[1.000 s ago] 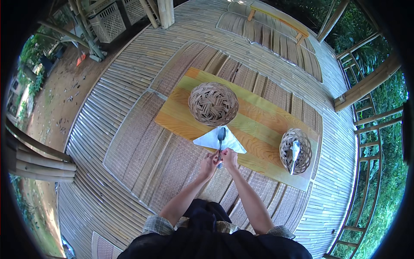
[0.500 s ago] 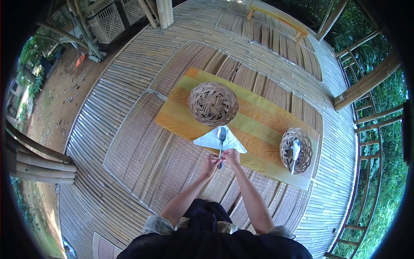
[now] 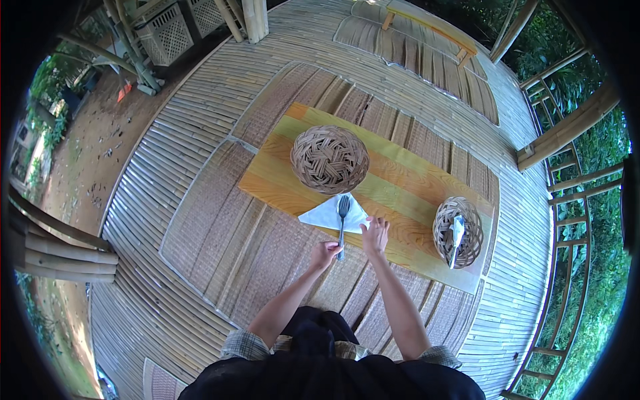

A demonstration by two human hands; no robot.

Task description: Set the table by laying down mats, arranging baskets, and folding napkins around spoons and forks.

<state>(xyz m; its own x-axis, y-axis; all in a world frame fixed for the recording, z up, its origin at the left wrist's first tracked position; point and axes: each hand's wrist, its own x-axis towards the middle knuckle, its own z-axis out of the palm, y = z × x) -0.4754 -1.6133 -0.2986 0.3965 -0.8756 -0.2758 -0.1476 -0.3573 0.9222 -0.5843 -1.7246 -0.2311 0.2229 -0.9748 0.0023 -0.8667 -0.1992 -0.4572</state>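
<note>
A white paper napkin (image 3: 327,215), its visible part roughly triangular, lies at the near edge of the wooden table (image 3: 407,223). On it rests a metal fork (image 3: 343,208), head pointing away from me and handle reaching past the table edge; fine detail of the head is blurred. My left hand (image 3: 326,254) pinches the lower end of that handle. At the napkin's right corner is my right hand (image 3: 376,235), thumb and fingers apart, covering the corner. Just beyond the napkin sits a round woven basket (image 3: 329,160).
A smaller woven basket (image 3: 475,227) on the table's right holds a white-wrapped bundle (image 3: 458,233). Woven mats (image 3: 220,233) surround the table on a bamboo floor (image 3: 153,300). A low bench (image 3: 433,30) stands far off; bamboo posts and railing (image 3: 567,127) line the right.
My right hand has left the fork handle and moved right and away to the napkin's corner. My left hand stays on the handle.
</note>
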